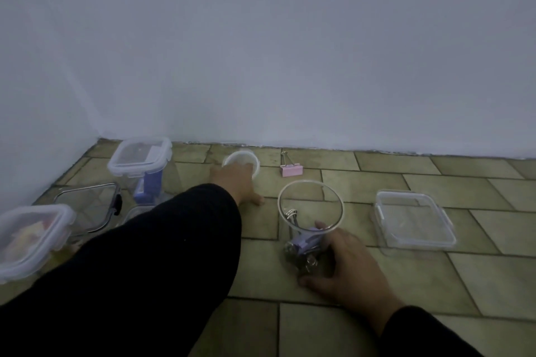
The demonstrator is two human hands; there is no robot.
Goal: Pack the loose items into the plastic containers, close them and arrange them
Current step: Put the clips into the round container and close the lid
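A clear round container (311, 209) stands on the tiled floor with several binder clips inside, a purple one among them. My right hand (345, 262) is wrapped around its lower side. My left hand (236, 180) reaches forward and rests on a round white lid (242, 160) near the wall; the fingers are partly hidden, so the grip is unclear. A pink binder clip (291, 170) lies loose on the floor to the right of the lid.
A shallow clear rectangular container (414, 219) sits at the right. At the left stand a lidded container with a blue item (140, 160), an open square container (87, 206), and a lidded container with colourful contents (29, 236). A white wall runs close behind.
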